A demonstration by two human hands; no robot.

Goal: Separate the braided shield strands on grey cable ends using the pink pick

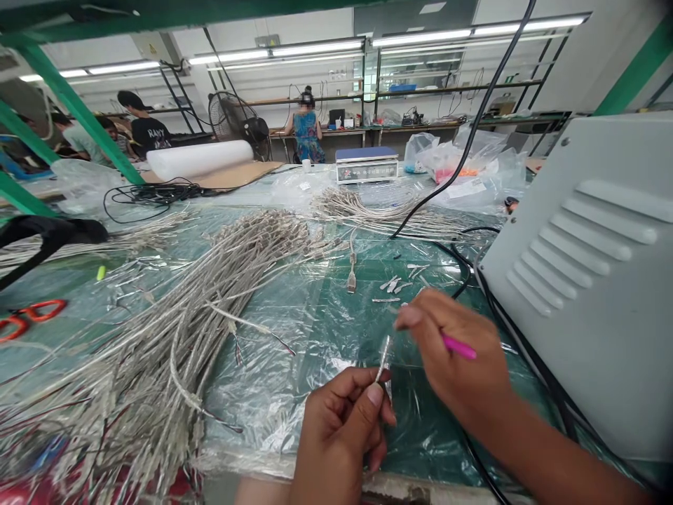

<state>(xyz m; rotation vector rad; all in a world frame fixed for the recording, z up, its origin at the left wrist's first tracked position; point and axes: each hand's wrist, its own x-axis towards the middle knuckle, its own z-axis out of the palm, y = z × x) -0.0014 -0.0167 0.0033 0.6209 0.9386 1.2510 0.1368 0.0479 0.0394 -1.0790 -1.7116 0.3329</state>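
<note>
My left hand (344, 417) pinches a thin silvery cable (385, 355) between thumb and fingertips, its end pointing up and away from me. To the right, my right hand (460, 344) is closed around a slim tool with a pink handle (460, 347); the tool's tip is blurred, so its kind is unclear. The two hands are apart, with the right one just above and beside the cable's end. Beyond them lie small silvery scraps (394, 284) and a cable with a USB plug (352, 280). A large bundle of similar cables (210, 294) spreads to the left, several ends showing bare wires.
A grey metal housing with vents (589, 266) stands at the right, black cords (499, 308) beside it. Orange-handled scissors (45, 310) lie at the left. Further back are another cable bundle (368, 207), a scale (366, 168), plastic bags (463, 158) and people at benches.
</note>
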